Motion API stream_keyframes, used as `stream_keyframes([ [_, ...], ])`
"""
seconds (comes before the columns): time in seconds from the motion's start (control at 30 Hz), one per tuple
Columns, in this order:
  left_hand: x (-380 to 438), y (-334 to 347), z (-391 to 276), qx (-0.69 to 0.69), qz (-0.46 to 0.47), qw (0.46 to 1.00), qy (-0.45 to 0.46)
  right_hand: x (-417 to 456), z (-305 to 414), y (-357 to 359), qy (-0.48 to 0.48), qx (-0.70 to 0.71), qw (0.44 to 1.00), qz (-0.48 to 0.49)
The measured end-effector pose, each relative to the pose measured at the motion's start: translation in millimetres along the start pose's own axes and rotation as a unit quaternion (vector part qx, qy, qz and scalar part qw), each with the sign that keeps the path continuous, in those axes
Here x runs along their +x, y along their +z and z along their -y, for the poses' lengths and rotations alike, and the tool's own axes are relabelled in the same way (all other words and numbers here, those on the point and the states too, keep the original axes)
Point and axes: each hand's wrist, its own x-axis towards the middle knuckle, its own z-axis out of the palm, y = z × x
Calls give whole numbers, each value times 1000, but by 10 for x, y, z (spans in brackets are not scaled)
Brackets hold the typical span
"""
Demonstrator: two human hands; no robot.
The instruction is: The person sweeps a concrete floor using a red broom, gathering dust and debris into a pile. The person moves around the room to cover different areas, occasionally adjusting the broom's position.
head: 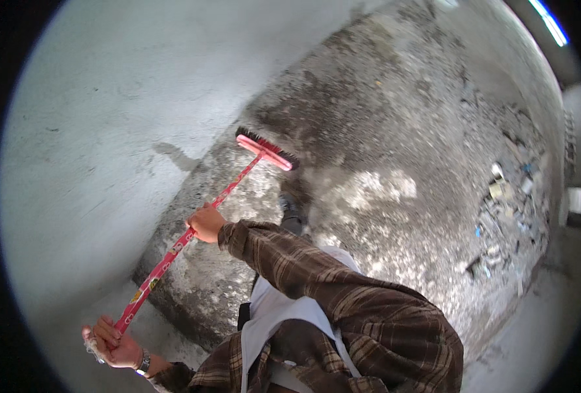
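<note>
A push broom with a pink head (265, 152) and dark and red bristles rests on the dirty concrete floor (349, 118), close to the foot of the pale wall. Its red patterned handle (158, 273) slants down to the lower left of the view. Around the handle's upper end my left hand (116, 344) is closed, a watch on its wrist. Some crumpled clear material sits by the fingers of that hand. My right hand (207, 222) grips the shaft farther down, nearer the broom head.
The pale plastered wall (108, 108) runs along the left. Rubble and scraps (501, 196) lie scattered at the right, by another wall. My shoe (287, 204) stands just below the broom head. A lit tube lamp (549, 22) shows at top right.
</note>
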Motion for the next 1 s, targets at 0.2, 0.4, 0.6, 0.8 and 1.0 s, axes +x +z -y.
stream_keyframes([
  [0.2,193,159,1010,-1,-93,994,-53,-59,-978,251,-2,142,984,-109],
  [0.4,-179,1316,3093,-100,-218,925,-294,-1499,-2529,-640,224,-124,966,39],
  [0.6,-239,2305,3719,-190,-85,860,-466,-2179,-3255,-1882,359,-222,904,71],
  [0.8,34,2022,3184,-140,-257,865,-408,-1633,-3094,-1989,297,-314,892,129],
  [1.0,243,1629,1144,148,-302,940,-62,200,-1794,-1328,-10,62,997,39],
])
